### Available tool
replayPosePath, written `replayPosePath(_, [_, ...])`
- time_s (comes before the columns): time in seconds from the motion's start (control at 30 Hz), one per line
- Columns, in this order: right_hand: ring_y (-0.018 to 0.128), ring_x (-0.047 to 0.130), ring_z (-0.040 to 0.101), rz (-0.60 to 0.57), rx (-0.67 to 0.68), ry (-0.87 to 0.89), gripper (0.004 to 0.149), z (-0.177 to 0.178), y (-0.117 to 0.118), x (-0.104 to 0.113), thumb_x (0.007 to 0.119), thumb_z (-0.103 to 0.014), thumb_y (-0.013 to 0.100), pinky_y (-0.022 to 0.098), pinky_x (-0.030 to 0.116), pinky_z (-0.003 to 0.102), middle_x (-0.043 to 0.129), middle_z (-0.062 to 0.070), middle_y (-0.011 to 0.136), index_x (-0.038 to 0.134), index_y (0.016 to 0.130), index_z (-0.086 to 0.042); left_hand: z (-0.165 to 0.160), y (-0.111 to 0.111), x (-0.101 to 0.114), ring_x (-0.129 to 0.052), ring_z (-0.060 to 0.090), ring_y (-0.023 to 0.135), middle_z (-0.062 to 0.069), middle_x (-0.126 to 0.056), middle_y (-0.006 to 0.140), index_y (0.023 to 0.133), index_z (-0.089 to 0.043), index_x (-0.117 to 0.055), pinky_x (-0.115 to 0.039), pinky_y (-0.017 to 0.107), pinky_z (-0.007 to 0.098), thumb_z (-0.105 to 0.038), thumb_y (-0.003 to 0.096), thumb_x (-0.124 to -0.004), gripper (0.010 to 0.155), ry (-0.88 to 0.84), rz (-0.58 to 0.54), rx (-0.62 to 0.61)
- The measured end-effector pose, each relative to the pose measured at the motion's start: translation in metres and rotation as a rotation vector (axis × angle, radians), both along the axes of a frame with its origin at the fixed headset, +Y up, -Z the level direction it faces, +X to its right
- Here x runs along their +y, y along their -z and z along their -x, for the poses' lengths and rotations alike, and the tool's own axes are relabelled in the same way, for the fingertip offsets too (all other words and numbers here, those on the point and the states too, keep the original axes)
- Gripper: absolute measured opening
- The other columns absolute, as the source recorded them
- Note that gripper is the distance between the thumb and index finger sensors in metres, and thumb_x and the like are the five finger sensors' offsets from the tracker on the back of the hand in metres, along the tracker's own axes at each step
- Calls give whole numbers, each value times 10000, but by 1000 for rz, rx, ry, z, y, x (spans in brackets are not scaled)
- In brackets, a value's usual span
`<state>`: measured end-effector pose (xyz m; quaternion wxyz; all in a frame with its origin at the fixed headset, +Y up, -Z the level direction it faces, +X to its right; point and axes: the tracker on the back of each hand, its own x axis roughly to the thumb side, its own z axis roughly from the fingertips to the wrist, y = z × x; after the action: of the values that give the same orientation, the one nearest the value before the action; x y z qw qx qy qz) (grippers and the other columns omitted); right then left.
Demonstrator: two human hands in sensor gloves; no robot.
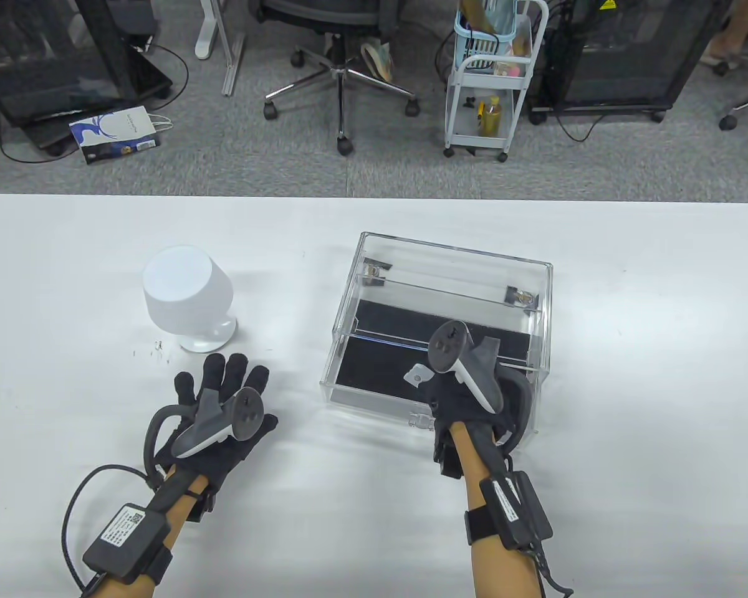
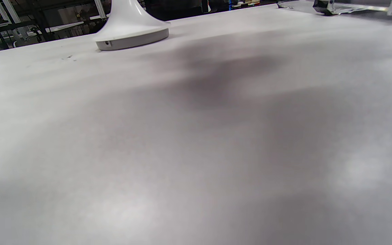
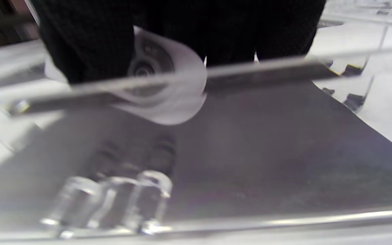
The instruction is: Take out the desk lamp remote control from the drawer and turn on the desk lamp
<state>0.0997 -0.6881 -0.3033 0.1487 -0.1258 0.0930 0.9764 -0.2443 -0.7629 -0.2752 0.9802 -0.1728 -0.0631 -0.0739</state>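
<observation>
Desk lamp (image 1: 188, 296): smooth white matte cylinder shade on a flared round base, standing at left on the white tabletop (image 1: 629, 436). Just below it, left hand (image 1: 221, 405) lies flat on the tabletop, black knit glove, fingers (image 1: 232, 369) spread apart, holding nothing. Right of centre, clear acrylic box (image 1: 449, 274) with its drawer (image 1: 374, 398) pulled out toward the near edge; black mat floor, clear knob at front. Right hand (image 1: 467, 398) reaches into the drawer; its fingers (image 3: 87, 44) pinch the remote control (image 3: 168, 88), a thin white rounded piece with a circular button, raised above the mat.
</observation>
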Motion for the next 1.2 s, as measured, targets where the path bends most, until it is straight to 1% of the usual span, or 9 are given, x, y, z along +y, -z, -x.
replayPosePath(0.1, [851, 907, 312, -109, 67, 130, 597, 0, -12, 2, 837, -391, 454, 650, 772, 487, 708, 43, 981, 574, 988, -433, 2, 0, 2, 99, 283, 1107, -85, 96, 1156, 1014, -495, 4, -65, 699, 690, -742, 399, -343, 748, -4, -5, 3])
replayPosePath(0.17, [807, 918, 311, -163, 102, 132, 586, 1, -17, -1, 799, -392, 466, 600, 822, 424, 660, 55, 999, 548, 993, -440, 4, -1, 2, 100, 283, 1107, -84, 96, 1156, 1013, -495, 7, -65, 699, 690, -743, 399, -342, 749, -19, -7, 8])
replayPosePath(0.23, [800, 906, 278, -185, 130, 84, 573, 1, -20, -3, 769, -410, 469, 573, 829, 381, 574, 44, 1112, 525, 981, -493, 5, 0, 3, 97, 284, 1108, -83, 94, 1157, 1014, -494, 4, -66, 698, 690, -742, 399, -343, 748, -18, -7, 10])
replayPosePath(0.37, [784, 852, 275, -188, 175, 53, 555, 3, -23, -9, 723, -427, 476, 569, 807, 355, 687, 4, 1058, 486, 953, -584, 8, 1, 4, 96, 284, 1108, -83, 94, 1158, 1013, -495, 4, -67, 699, 690, -742, 398, -342, 748, -34, -11, 19])
replayPosePath(0.53, [701, 848, 265, -149, 158, 109, 583, 2, -20, -18, 712, -479, 476, 531, 796, 329, 710, 8, 976, 423, 980, -537, 9, 1, 4, 96, 283, 1109, -84, 94, 1158, 1014, -494, 5, -68, 699, 690, -742, 399, -340, 748, -36, -11, 20])
replayPosePath(0.67, [592, 910, 229, -205, 115, 31, 750, 0, -20, -19, 798, -721, 320, 443, 831, 305, 809, -10, 877, 587, 969, -410, 8, 2, 4, 94, 284, 1109, -81, 92, 1158, 1015, -493, 3, -68, 699, 690, -742, 398, -340, 748, -39, -8, 20])
replayPosePath(0.83, [486, 942, 225, -251, 87, -16, 545, -2, -21, -17, 824, -665, 307, 368, 839, 306, 907, -26, 749, 792, 801, -437, 7, 1, 3, 92, 284, 1110, -82, 91, 1159, 1015, -494, 2, -69, 699, 691, -742, 398, -341, 748, -30, 0, 16])
replayPosePath(1.03, [534, 929, 230, -206, 83, -19, 556, -2, -18, -24, 806, -658, 320, 401, 835, 310, 879, -31, 791, 758, 825, -431, 7, 1, 2, 92, 284, 1110, -83, 90, 1159, 1015, -495, 1, -69, 699, 691, -741, 398, -342, 747, -27, 6, 17])
replayPosePath(1.2, [786, 860, 271, -61, 138, -70, 542, 2, -12, -37, 695, -558, 462, 623, 776, 409, 745, 4, 998, 616, 982, -430, 7, 1, 2, 93, 283, 1110, -83, 89, 1159, 1015, -494, 1, -68, 700, 690, -742, 398, -341, 748, -25, 9, 17])
